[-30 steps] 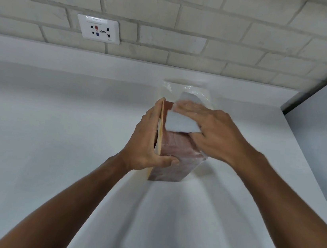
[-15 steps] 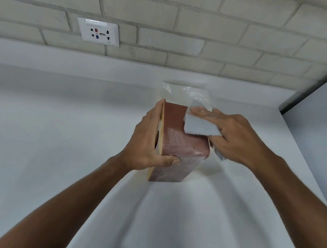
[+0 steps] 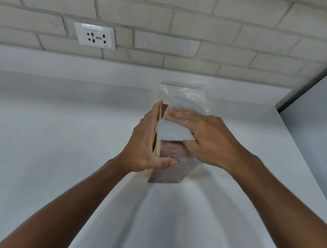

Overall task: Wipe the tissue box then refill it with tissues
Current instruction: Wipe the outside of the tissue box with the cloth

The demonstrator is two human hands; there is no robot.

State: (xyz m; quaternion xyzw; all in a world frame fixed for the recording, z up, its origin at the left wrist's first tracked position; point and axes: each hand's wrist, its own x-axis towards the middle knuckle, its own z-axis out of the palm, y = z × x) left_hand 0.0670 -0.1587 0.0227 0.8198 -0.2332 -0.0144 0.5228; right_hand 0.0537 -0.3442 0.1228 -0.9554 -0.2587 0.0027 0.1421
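A reddish-brown tissue box (image 3: 170, 171) stands on its side on the white counter (image 3: 51, 150), its tan face with the dark slot turned left. My left hand (image 3: 145, 142) grips that left face, thumb wrapped over the near top edge. My right hand (image 3: 208, 138) lies flat on the box's upper face and presses a white wiping cloth (image 3: 173, 132) against it. A clear plastic pack of tissues (image 3: 183, 93) lies just behind the box, partly hidden by the cloth and my fingers.
A pale brick wall (image 3: 172, 21) with a white power socket (image 3: 95, 35) rises behind the counter's raised back ledge. A grey panel (image 3: 326, 114) bounds the counter on the right. The counter's front edge shows at the lower right.
My right hand with the cloth slid right across the box's upper face, then back to the left and farther end. My left hand and the box have stayed put.
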